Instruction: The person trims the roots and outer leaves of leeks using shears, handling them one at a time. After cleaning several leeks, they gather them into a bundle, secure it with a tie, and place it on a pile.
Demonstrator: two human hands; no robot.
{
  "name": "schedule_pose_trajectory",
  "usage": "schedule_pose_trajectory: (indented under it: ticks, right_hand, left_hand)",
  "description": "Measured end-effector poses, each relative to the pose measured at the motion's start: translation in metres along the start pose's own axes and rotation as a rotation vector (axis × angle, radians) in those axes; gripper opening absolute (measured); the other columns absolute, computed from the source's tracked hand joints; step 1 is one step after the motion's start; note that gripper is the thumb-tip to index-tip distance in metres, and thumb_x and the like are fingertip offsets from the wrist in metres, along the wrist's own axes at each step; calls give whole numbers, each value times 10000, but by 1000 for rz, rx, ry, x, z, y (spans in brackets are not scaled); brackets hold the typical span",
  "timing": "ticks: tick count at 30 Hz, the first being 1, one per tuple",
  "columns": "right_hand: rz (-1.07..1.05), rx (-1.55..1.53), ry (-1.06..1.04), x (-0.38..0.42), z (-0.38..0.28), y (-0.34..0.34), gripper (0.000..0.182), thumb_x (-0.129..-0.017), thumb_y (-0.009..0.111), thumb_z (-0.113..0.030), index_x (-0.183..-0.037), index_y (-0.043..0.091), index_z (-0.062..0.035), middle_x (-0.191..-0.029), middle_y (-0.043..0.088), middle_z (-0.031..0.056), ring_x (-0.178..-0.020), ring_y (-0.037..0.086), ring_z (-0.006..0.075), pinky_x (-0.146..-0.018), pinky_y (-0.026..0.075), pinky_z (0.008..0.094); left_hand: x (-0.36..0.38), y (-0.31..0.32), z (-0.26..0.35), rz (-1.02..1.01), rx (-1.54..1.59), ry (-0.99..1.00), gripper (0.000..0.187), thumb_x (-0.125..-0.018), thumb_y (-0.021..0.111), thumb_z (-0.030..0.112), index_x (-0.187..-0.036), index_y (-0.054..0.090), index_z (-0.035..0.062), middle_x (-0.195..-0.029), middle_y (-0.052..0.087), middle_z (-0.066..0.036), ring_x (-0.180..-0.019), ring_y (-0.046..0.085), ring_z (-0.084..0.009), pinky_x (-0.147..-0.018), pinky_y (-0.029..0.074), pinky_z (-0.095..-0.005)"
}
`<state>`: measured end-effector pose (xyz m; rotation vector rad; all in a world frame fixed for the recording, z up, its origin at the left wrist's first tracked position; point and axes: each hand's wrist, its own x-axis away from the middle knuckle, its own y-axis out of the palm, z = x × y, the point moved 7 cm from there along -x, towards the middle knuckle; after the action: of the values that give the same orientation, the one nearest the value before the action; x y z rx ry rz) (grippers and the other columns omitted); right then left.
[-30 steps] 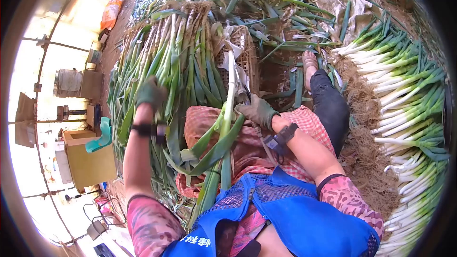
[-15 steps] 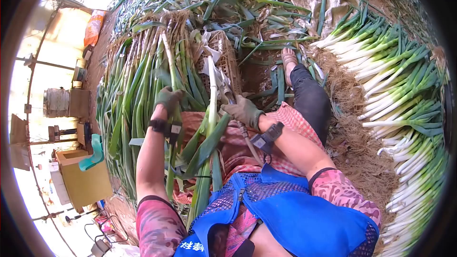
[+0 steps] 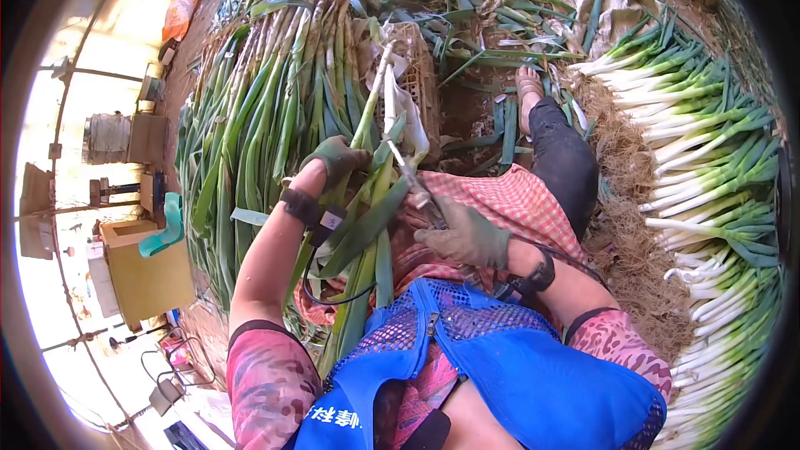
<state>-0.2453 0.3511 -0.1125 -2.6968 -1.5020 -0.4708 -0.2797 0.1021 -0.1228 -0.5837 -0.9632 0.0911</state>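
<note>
My left hand, in a dark work glove, is closed round a long green onion, its pale root end pointing away from me. Right beside it lies a second, whiter green onion, with its leaves running down over my lap. My gloved right hand grips a metal air blow gun. The thin nozzle points up and left, its tip close to the white stalk. Part of the gun's body is hidden by the fingers.
Uncleaned green onions are piled at left. A woven crate stands ahead, with loose leaves beyond. Cleaned white-stemmed onions line the right side, roots towards me. A checked cloth covers my lap.
My left hand has brought an onion rightward from the pile, next to the white one. My right hand has drawn back towards my body with the blow gun. The view has shifted slightly.
</note>
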Motion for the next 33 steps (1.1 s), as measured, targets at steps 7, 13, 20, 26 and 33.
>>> schedule_pose_trajectory:
  ticks: [7, 13, 20, 26, 33]
  right_hand:
    - [76, 172, -47, -24, 13, 18, 573, -812, 675, -409, -1107, 515, 54, -998, 641, 270, -987, 633, 393, -855, 479, 440]
    - [70, 266, 92, -26, 14, 12, 605, -808, 673, -426, -1116, 523, 73, -999, 646, 275, -981, 641, 397, -867, 479, 441]
    - [80, 257, 20, -24, 4, 20, 590, -804, 687, -384, -1154, 537, 66, -988, 651, 255, -955, 653, 358, -832, 498, 406]
    - [143, 174, 145, -65, 2, -4, 585, -807, 675, -411, -1103, 560, 81, -884, 664, 239, -816, 674, 338, -731, 526, 389]
    - [145, 299, 224, -102, 5, -18, 677, -773, 688, -441, -1083, 560, 148, -985, 653, 316, -957, 668, 353, -837, 513, 394]
  left_hand:
    - [9, -3, 17, 81, -285, 2, 311, -849, 672, 274, -867, 727, -32, -747, 703, -123, -675, 664, -214, -644, 519, -348]
    - [-6, -7, 8, -92, -207, 202, 303, -795, 696, 240, -906, 714, -42, -819, 697, -141, -716, 668, -205, -664, 520, -328]
    - [-14, -5, 10, -22, -345, 59, 278, -786, 734, 227, -910, 723, -22, -851, 713, -132, -729, 683, -207, -661, 545, -349]
    - [-26, -9, 0, -74, -404, 263, 277, -776, 715, 241, -877, 719, -18, -778, 691, -112, -654, 643, -184, -633, 513, -331]
    - [2, -9, 10, -26, -103, 44, 247, -826, 684, 201, -910, 703, -31, -802, 690, -118, -686, 654, -186, -650, 519, -333]
